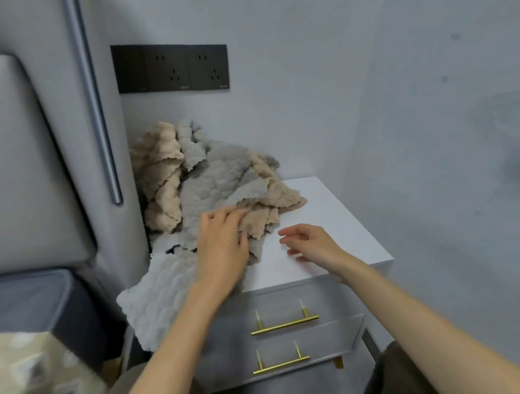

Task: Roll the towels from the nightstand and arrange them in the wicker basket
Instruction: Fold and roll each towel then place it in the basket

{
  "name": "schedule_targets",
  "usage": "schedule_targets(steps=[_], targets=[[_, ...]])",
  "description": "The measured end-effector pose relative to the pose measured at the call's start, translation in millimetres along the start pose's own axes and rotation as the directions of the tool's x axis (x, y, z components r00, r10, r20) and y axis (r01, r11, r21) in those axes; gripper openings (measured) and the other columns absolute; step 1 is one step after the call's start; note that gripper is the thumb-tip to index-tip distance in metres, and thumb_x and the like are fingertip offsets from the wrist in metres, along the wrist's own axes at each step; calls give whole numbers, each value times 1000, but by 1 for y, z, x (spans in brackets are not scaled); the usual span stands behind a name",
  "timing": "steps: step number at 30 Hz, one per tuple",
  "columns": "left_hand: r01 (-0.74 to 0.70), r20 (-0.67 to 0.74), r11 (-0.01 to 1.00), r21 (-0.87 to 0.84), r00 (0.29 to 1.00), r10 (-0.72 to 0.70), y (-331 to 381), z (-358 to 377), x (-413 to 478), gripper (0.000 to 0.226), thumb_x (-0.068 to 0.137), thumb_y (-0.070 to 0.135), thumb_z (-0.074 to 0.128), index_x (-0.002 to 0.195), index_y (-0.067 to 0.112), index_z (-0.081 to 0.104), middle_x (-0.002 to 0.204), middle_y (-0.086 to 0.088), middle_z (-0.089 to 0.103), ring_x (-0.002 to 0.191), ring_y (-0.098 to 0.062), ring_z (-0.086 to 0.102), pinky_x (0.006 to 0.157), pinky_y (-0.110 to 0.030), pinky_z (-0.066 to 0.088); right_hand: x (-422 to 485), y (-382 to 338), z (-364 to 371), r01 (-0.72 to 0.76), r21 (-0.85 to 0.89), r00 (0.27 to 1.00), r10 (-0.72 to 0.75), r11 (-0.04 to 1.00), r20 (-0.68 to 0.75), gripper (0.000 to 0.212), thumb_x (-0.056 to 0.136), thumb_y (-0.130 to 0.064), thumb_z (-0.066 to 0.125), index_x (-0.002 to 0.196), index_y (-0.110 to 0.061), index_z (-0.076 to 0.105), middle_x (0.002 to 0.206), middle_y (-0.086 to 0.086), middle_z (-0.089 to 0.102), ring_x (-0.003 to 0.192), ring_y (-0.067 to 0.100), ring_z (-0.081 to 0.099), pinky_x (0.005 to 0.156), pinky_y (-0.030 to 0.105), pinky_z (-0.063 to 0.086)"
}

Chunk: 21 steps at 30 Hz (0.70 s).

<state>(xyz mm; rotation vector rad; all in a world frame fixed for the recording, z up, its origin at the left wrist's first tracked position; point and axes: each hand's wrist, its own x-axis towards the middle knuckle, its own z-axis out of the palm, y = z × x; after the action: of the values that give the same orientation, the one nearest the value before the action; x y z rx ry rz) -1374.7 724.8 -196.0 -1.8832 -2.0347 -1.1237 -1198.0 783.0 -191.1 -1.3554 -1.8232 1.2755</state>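
Observation:
A crumpled heap of fluffy towels lies on the white nightstand [326,221]: a beige towel [158,172] at the back left, a grey towel [215,182] over the middle, another beige towel [269,205] at the front. A pale grey towel [157,299] hangs over the nightstand's left front edge. My left hand [222,246] lies on the heap, its fingers and thumb pinching the front beige towel's edge. My right hand [309,243] hovers just above the bare top to the right, fingers loosely spread, holding nothing. No wicker basket is in view.
The nightstand has two drawers with gold bar handles [284,323]. A padded grey headboard [14,160] and the bed with patterned bedding [23,379] are at the left. A black socket panel [172,67] sits on the wall behind. My knees are below the drawers.

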Motion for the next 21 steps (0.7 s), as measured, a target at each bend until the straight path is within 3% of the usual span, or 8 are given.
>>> schedule_targets(steps=[2, 4, 7, 9, 13, 15, 17, 21], targets=[[-41, -20, 996, 74, 999, 42, -4, 7, 7, 42, 81, 11, 67, 122, 18, 60, 137, -1, 50, 117, -25, 32, 97, -42, 37, 15, 1, 12, -13, 74, 1000, 14, 997, -12, 24, 95, -14, 55, 117, -14, 65, 111, 5, 66, 86, 12, 62, 70, 15, 50], [-40, 66, 991, 131, 997, 32, -10, 18, 13, 53, 76, 14, 72, 127, 19, 57, 147, -1, 40, 131, -33, 25, 103, -50, 29, 31, 3, 22, -10, 127, 1000, 13, 992, -27, 23, 94, -12, 57, 115, -10, 67, 108, 1, 66, 84, 8, 60, 63, 8, 47], [-103, 176, 960, 262, 983, 57, -20, 30, 16, 70, 66, 22, 82, 131, 18, 55, 154, -2, 31, 139, -43, 23, 107, -58, 22, 50, 5, 34, 5, 114, 999, -1, 993, -39, 19, 92, -16, 59, 106, -13, 71, 107, 3, 69, 82, 9, 59, 78, 20, 50], [-133, 212, 942, 310, 975, 68, -25, 38, 20, 75, 72, 28, 78, 139, 20, 46, 159, 1, 17, 144, -40, 8, 112, -57, 11, 61, 6, 40, 6, 110, 999, 0, 994, -51, 16, 91, -21, 59, 100, -17, 72, 103, 2, 70, 83, 10, 60, 84, 26, 49], [-120, 181, 941, 317, 981, 64, -32, 46, 30, 74, 76, 36, 74, 141, 19, 44, 159, 1, 15, 145, -39, 4, 112, -59, 9, 74, 7, 48, 17, 225, 992, 11, 974, -123, 11, 86, -21, 66, 91, -13, 72, 94, 4, 72, 93, 17, 65, 86, 29, 51], [-108, 192, 940, 322, 980, 47, -35, 50, 33, 74, 78, 38, 71, 143, 21, 40, 160, 3, 9, 145, -38, 0, 112, -58, 6, 80, 7, 50, -16, 271, 988, 57, 963, -143, 20, 83, -26, 71, 97, -12, 68, 96, 5, 71, 94, 18, 66, 88, 31, 52], [-102, 212, 940, 324, 977, 33, -35, 54, 33, 73, 83, 40, 66, 146, 23, 33, 160, 5, -2, 145, -35, -9, 113, -56, 0, 82, 8, 50, -64, 287, 985, 106, 956, -133, 32, 81, -33, 74, 103, -12, 65, 98, 6, 70, 94, 17, 65, 89, 32, 51], [-89, 211, 949, 304, 977, 24, -33, 58, 34, 73, 86, 43, 62, 148, 27, 28, 160, 7, -11, 144, -33, -16, 113, -55, -2, 80, 7, 48, -35, 300, 996, 59, 953, -72, 27, 86, -28, 70, 90, -1, 69, 92, 15, 71, 86, 19, 62, 85, 33, 50]])
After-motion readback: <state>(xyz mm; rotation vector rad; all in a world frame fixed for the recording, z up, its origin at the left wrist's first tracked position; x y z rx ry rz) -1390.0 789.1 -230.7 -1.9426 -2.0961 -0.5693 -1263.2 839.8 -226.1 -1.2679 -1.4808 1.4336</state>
